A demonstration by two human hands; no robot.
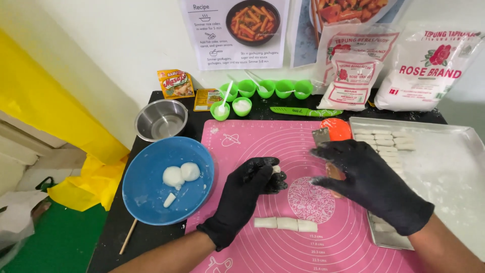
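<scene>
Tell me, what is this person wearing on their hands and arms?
Both the left hand and the right hand wear snug black disposable-type gloves, dusted with white powder, ending at the wrists. The forearms beyond are bare: no sleeves, watch or jewellery show.

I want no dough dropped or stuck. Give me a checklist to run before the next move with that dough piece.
1. Left hand closed on the white dough piece: ok.
2. Right hand free: ok, open over the pink mat, holding nothing.
3. Scraper within reach: ok, lying just beyond the right hand.
4. Room on the metal tray: ok, the cut pieces fill only its far left corner.
5. Three cut pieces on the mat kept apart: not ok, they touch end to end.
6. Firmness of the grip: cannot tell.
</scene>
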